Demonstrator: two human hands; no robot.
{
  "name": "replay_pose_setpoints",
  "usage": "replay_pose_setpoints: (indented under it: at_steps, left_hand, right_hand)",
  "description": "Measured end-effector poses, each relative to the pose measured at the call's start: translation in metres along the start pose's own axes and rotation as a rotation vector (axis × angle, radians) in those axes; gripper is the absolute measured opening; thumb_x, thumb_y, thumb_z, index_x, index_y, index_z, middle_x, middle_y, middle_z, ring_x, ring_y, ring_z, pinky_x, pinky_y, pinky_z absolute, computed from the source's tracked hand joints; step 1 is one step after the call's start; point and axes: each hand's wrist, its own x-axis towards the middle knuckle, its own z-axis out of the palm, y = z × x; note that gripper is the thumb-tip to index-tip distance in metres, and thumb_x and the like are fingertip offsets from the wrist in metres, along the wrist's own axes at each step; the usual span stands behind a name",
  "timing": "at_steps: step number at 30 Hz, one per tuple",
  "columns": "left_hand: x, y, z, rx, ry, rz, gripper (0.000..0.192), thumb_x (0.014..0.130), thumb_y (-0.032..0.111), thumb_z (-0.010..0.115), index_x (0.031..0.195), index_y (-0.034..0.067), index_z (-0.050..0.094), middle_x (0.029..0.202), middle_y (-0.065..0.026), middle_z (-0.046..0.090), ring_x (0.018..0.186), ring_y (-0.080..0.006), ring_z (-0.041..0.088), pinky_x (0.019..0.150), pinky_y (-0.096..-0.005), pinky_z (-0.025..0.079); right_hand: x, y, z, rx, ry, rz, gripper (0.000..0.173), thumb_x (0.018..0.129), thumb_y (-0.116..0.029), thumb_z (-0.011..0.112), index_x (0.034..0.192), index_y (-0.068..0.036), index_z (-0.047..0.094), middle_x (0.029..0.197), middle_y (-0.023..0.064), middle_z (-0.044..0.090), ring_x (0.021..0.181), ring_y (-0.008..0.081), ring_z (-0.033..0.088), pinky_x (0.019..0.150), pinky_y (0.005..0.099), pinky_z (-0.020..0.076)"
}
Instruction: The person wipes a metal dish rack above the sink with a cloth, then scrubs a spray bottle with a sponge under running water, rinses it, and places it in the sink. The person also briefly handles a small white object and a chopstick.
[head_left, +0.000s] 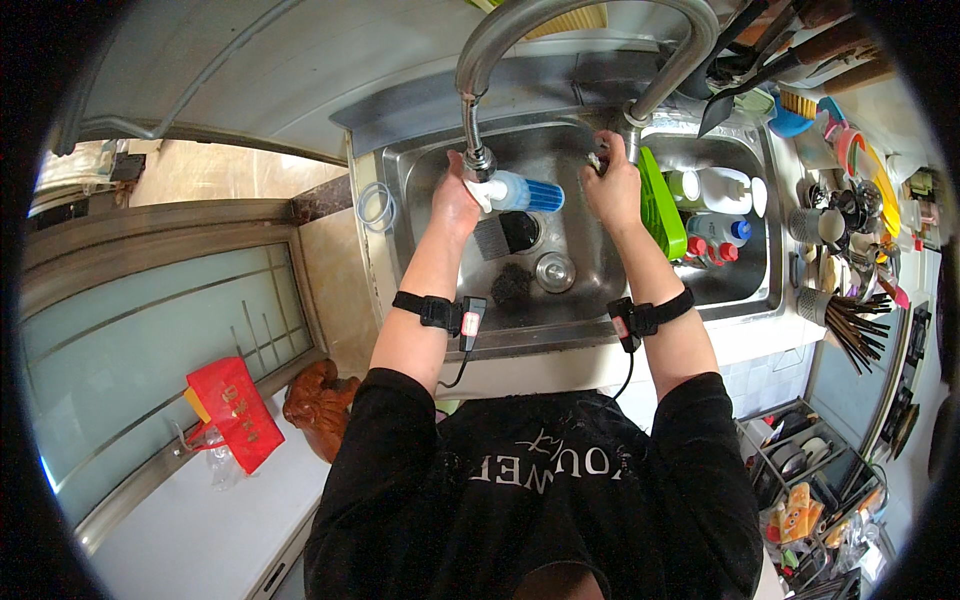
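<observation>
My left hand is at the left side of the steel sink's large basin, below the faucet's spout. It grips the white end of a translucent blue-and-white cylinder, which points to the right; its exact kind is unclear. My right hand is by the divider, its fingers curled around a small whitish object, mostly hidden. Beneath the cylinder lie a grey bristled item and a round black piece. A dark scouring pad and a round drain strainer are nearer me.
A green plastic container leans along the divider beside my right forearm. The small basin holds a white bottle and a clear blue-capped bottle. Utensils hang at upper right; chopsticks stand in a holder. A red bag lies left.
</observation>
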Motion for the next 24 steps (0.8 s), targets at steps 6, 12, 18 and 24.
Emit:
replay_pose_setpoints:
  at_steps: [6, 12, 18, 24]
  left_hand:
    - [0.003, -0.002, 0.001, 0.114, -0.093, -0.061, 0.028, 0.095, 0.022, 0.044, 0.113, 0.002, 0.054, 0.088, -0.0073, 0.058, 0.077, -0.0195, 0.053, 0.076, -0.0317, 0.046]
    - [-0.006, -0.003, 0.014, 0.318, -0.069, 0.031, 0.036, 0.094, 0.037, 0.05, 0.107, 0.005, 0.059, 0.089, -0.0069, 0.058, 0.075, -0.0191, 0.055, 0.073, -0.0324, 0.047]
    - [0.0, 0.001, 0.011, 0.273, -0.096, -0.003, 0.032, 0.095, 0.028, 0.048, 0.115, 0.003, 0.053, 0.102, -0.0092, 0.06, 0.096, -0.0264, 0.059, 0.09, -0.0397, 0.046]
    - [0.009, 0.018, -0.007, -0.103, 0.062, 0.028, 0.047, 0.095, 0.047, 0.038, 0.111, 0.005, 0.051, 0.101, -0.0082, 0.058, 0.093, -0.0239, 0.055, 0.088, -0.0369, 0.044]
  right_hand:
    - [-0.004, 0.004, 0.0, -0.018, -0.038, 0.043, 0.048, 0.069, -0.007, 0.07, 0.112, -0.01, 0.048, 0.086, 0.0217, 0.064, 0.082, 0.0408, 0.062, 0.074, 0.0456, 0.0493]
    - [-0.004, 0.007, 0.001, 0.011, -0.056, 0.049, 0.048, 0.07, -0.006, 0.069, 0.112, -0.011, 0.047, 0.087, 0.0208, 0.064, 0.083, 0.0407, 0.062, 0.075, 0.0455, 0.0492]
    - [-0.005, 0.006, 0.0, 0.007, -0.055, 0.062, 0.048, 0.07, -0.006, 0.068, 0.113, -0.012, 0.047, 0.089, 0.0204, 0.064, 0.084, 0.0403, 0.062, 0.076, 0.0452, 0.0494]
    - [-0.006, 0.006, 0.001, 0.025, -0.06, 0.07, 0.048, 0.071, -0.005, 0.068, 0.113, -0.012, 0.047, 0.09, 0.02, 0.065, 0.085, 0.0398, 0.062, 0.077, 0.0448, 0.0494]
